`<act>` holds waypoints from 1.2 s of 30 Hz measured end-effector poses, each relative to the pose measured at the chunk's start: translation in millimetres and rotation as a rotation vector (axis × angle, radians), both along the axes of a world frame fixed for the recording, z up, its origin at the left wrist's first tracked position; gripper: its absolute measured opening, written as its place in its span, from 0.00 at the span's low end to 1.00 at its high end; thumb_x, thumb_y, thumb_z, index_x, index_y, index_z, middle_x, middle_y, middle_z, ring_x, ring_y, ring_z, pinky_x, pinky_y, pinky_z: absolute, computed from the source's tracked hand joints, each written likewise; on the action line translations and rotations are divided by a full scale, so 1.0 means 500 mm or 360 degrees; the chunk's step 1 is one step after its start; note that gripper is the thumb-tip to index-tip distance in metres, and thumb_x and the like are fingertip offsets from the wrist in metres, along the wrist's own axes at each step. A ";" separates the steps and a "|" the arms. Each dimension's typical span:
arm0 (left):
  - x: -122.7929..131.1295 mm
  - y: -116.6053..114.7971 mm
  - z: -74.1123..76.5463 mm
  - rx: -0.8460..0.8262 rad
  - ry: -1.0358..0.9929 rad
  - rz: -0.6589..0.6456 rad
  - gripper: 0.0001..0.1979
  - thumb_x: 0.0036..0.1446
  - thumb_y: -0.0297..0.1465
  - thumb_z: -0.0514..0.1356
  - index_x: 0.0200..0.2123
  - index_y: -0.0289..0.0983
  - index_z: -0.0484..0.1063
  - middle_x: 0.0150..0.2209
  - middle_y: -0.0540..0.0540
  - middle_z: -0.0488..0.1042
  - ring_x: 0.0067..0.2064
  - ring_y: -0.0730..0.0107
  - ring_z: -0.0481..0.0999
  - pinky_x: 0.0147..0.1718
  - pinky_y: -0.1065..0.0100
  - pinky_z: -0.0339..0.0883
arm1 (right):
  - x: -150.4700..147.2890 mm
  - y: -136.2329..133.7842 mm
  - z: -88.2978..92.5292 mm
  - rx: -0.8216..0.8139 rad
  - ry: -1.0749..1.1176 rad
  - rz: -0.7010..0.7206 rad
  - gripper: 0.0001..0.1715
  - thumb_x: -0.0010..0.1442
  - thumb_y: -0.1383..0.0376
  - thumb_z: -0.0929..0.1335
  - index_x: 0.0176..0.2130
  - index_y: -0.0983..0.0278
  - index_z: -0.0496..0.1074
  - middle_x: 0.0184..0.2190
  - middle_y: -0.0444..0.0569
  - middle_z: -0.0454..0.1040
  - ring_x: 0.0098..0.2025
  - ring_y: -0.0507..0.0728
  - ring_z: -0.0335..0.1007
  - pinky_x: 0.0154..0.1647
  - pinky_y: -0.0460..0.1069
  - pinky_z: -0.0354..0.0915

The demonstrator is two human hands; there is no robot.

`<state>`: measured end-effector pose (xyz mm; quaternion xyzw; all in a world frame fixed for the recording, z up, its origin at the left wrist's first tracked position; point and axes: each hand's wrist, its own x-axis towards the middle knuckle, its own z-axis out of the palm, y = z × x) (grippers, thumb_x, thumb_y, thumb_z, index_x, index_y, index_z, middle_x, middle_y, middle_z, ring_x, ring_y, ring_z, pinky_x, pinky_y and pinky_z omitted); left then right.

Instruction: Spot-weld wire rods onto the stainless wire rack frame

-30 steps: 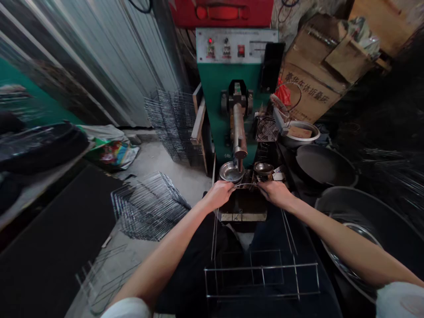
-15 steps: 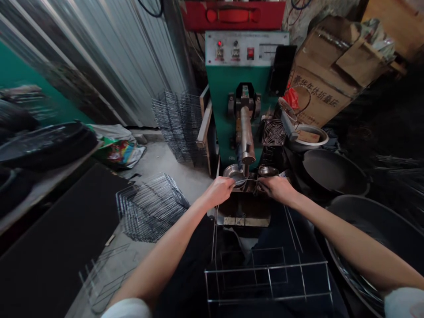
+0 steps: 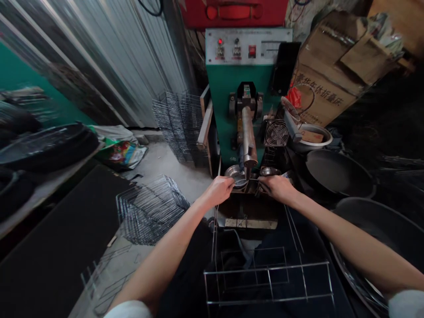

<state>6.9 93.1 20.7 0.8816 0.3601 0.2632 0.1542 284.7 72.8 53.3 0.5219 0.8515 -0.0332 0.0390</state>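
My left hand [image 3: 220, 189] and my right hand [image 3: 276, 188] are both closed on the far end of a wire frame [image 3: 268, 276] that runs back over my lap. The frame's far edge lies under the metal arm [image 3: 248, 137] of a green machine [image 3: 233, 88], between my two hands. A small steel bowl [image 3: 233, 173] stands just beyond my left hand, and a second small bowl [image 3: 269, 171] just beyond my right.
Stacks of wire grids lie on the floor to the left [image 3: 149, 207] and lean by the machine [image 3: 179, 123]. Dark pans [image 3: 338, 170] and a big basin [image 3: 380, 225] crowd the right. A cardboard box [image 3: 327, 84] stands behind them.
The view has shifted slightly, so the machine sits further right. Both hands stay closed on the frame's end and have edged closer under the machine's arm.
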 end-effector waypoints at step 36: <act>0.085 -0.152 0.051 -0.0160 0.0994 0.0549 0.12 0.66 0.25 0.48 0.46 0.35 0.70 0.45 0.43 0.72 0.39 0.57 0.79 0.31 0.59 0.66 | -0.015 -0.147 -0.028 -0.0072 -0.0147 -0.0471 0.17 0.74 0.67 0.57 0.57 0.70 0.65 0.52 0.53 0.69 0.48 0.59 0.74 0.40 0.52 0.61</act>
